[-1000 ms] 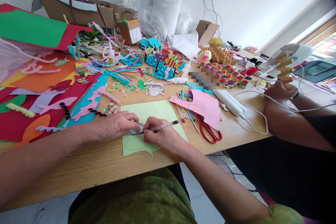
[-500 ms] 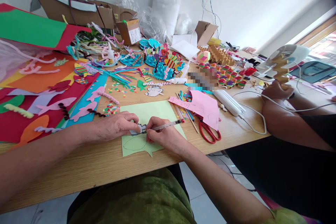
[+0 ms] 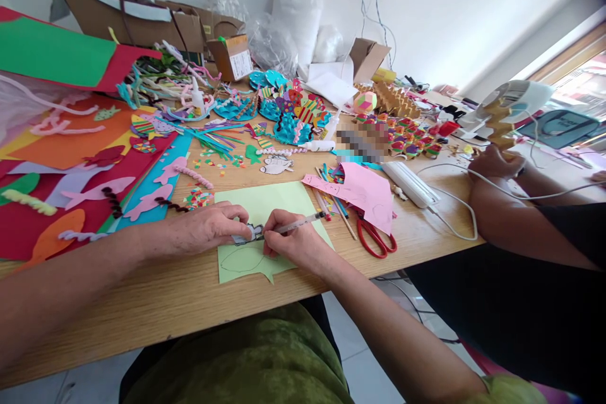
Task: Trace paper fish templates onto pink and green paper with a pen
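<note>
My left hand (image 3: pixel 211 227) lies on a light green paper sheet (image 3: pixel 265 202) near the table's front edge, its fingers pressing a small paper cut-out template (image 3: pixel 242 237) flat against the sheet. My right hand (image 3: pixel 288 245) is closed on a pen (image 3: pixel 298 223) whose tip meets the edge of the template. A drawn outline shows on the green sheet below my hands.
Red-handled scissors (image 3: pixel 374 237) and a pink paper (image 3: pixel 367 189) lie right of the sheet. Coloured foam sheets (image 3: pixel 71 164) cover the left. Paper fish, pipe cleaners and boxes fill the back. Another person's arm (image 3: pixel 502 202) holds a glue gun (image 3: pixel 514 104) at right.
My right hand has shifted the pen slightly along the template's edge; the left hand stays put. The view has drifted a little.
</note>
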{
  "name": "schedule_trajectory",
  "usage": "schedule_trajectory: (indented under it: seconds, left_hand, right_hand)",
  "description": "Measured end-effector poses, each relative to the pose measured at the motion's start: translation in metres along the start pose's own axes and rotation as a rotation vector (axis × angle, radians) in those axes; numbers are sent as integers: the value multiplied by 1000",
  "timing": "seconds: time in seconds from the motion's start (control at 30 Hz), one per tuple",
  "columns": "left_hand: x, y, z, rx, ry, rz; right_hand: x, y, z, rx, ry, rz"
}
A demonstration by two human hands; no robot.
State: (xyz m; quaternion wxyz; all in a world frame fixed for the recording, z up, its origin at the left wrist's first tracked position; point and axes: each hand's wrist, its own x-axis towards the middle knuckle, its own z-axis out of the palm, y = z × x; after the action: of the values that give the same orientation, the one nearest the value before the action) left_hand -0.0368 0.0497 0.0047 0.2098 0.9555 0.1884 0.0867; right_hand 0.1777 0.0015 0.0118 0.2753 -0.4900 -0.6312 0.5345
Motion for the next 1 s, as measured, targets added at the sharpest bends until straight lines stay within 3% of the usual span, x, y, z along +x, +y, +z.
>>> schedule_trajectory:
  seconds: [0.43,1.0]
  left_hand:
    - [2,2,-1,69,-53,-37]
    - [3,1,-1,74,-61,-23]
  right_hand:
    - [-1,1,0,47,64,46]
    - [0,1,3,-88,81,-35]
